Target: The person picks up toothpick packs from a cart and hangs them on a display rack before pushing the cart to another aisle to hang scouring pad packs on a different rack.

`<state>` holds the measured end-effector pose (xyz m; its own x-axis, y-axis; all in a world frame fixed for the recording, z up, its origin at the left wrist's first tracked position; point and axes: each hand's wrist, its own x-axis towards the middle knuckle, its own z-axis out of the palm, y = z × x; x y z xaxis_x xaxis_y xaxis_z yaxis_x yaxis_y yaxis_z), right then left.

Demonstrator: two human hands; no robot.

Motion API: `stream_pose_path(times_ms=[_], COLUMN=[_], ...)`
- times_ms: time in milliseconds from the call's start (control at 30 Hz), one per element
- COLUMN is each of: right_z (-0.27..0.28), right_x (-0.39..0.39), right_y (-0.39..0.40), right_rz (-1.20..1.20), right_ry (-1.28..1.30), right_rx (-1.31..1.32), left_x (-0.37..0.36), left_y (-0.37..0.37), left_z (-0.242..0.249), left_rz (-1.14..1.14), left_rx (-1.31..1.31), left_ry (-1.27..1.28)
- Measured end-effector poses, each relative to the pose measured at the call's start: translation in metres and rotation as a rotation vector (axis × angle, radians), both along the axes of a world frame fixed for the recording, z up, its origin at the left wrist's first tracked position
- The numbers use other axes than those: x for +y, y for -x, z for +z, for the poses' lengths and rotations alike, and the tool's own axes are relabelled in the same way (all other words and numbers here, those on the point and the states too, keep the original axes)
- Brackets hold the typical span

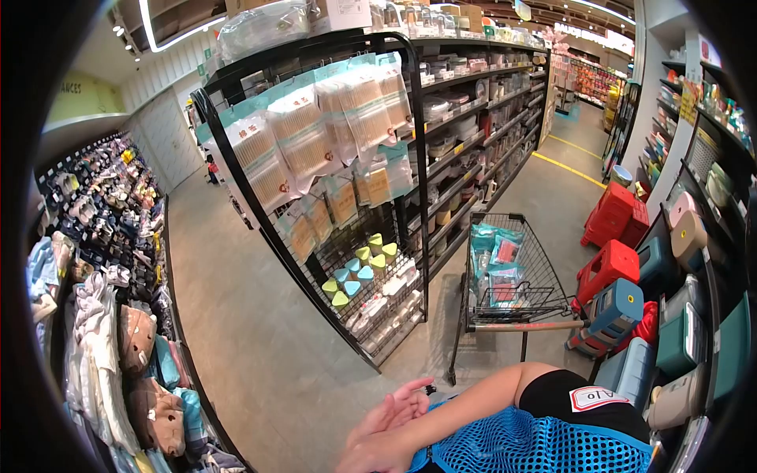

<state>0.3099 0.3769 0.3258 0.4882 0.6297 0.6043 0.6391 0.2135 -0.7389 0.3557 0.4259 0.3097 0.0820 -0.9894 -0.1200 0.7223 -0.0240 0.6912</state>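
While left hand (398,406) has fingers loosely spread — right hand (369,456) can't tell — unheld cart (514,325) could roll into rack (423,205) edge.

Grey floor (229,268): shopping cart (512,325) and red stools (609,214) stand on it. Cart carries teal packets (505,251) (print too small to read). Black rack (423,197): wire shelving (337,266) bears green- and blue-topped containers (365,273), with white-wrapped goods (369,316) lower down
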Motion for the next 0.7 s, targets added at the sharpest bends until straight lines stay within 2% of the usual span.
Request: stream_pose_path(times_ms=[67, 233, 333, 433, 533, 633, 700], right_z=[-0.001, -0.001, -0.003, -0.005, -0.004, -0.008, -0.007], right_x=[0.000, -0.001, 0.000, 0.000, -0.005, -0.003, -0.004], right_y=[-0.001, 0.002, 0.003, -0.001, 0.000, -0.001, 0.000], right_rz=[-0.007, 0.020, 0.032, 0.014, 0.021, 0.041, 0.032], right_ry=[-0.039, -0.061, -0.077, -0.097, -0.066, -0.057, -0.087], right_rx=[-0.043, -0.028, -0.020, -0.044, -0.035, -0.046, -0.064], left_x=[0.001, 0.029, 0.012, -0.020, -0.004, 0.019, 0.015], left_y=[0.001, 0.002, 0.001, 0.005, 0.000, -0.003, -0.006], left_z=[-0.010, 0.020, 0.023, -0.001, 0.005, 0.025, 0.028], left_rz=[-0.012, 0.058, -0.003, -0.147, -0.065, -0.021, -0.018], left_rx=[0.033, -0.018, -0.042, 0.078, -0.047, 0.099, 0.072], left_ry=[0.028, 0.051, -0.062, 0.018, -0.004, -0.034, -0.036])
